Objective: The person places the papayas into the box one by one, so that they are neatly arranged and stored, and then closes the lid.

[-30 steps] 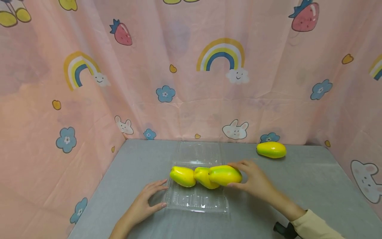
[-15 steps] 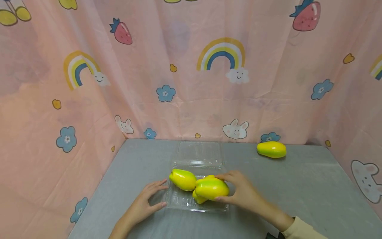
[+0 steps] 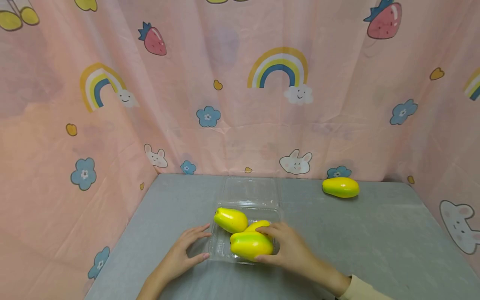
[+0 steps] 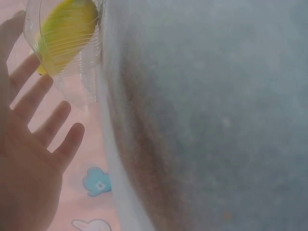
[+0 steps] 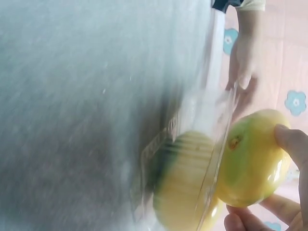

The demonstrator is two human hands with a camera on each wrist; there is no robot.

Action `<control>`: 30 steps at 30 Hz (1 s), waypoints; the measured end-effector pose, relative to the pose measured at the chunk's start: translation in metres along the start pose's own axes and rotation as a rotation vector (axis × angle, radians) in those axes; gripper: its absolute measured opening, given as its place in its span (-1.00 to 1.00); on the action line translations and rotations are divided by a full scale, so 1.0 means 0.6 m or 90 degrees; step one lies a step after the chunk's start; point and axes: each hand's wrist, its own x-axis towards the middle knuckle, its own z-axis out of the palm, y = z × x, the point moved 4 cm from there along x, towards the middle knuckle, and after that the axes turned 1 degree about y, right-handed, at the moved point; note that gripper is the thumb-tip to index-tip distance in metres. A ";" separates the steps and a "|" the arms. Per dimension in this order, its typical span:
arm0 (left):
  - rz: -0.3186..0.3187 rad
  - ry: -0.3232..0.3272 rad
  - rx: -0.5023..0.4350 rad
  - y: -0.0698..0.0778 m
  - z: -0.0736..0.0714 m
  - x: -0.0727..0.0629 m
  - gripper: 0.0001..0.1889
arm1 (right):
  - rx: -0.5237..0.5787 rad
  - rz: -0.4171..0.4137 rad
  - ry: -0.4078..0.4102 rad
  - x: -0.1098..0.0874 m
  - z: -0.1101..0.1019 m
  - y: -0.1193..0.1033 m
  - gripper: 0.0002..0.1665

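While the left hand (image 3: pixel 181 252) waits at the container's left side, fingers spread, thumb well apart, nothing gripped, the right hand (image 3: pixel 290 246) has hold of a papaya. Can't tell whether the left fingertips touch the plastic.

Right grip: thumb on the near side, fingers on the far side, closed around the fruit's right end. The held papaya (image 3: pixel 250 246) is yellow with a green streak, lies roughly crosswise, narrow end pointing left. Right wrist view puts it above the rim, over the front part of the clear plastic clamshell base (image 3: pixel 221 250).

Inside the base: left papaya (image 3: pixel 231 221) at back left, tilted, and middle papaya (image 3: pixel 258 225) just right of it, mostly hidden by the held one and the fingers. Can't tell if held and middle fruit touch.

Clamshell lid (image 3: pixel 250 191) is open, laid back behind the base. A fourth papaya (image 3: pixel 340 187) sits well apart, at the back right of the grey table (image 3: pixel 375 233). Pink printed curtain (image 3: pixel 240 137) behind and at both sides. Cream sleeve (image 3: pixel 365 289) on the right arm.
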 end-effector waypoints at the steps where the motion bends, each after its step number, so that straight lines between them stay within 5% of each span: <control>1: -0.002 -0.002 0.001 0.000 0.000 0.000 -0.43 | 0.000 0.005 -0.002 0.001 0.003 -0.003 -0.19; 9: 0.004 -0.001 0.004 0.000 -0.001 0.000 -0.43 | 0.014 0.027 -0.002 0.015 0.022 -0.022 -0.21; 18: 0.014 0.008 0.010 -0.001 0.000 0.000 -0.43 | -0.028 -0.012 0.038 0.028 0.041 -0.034 -0.25; 30: 0.018 0.004 0.007 -0.005 0.000 -0.001 -0.44 | -0.011 -0.001 0.001 0.038 0.056 -0.034 -0.25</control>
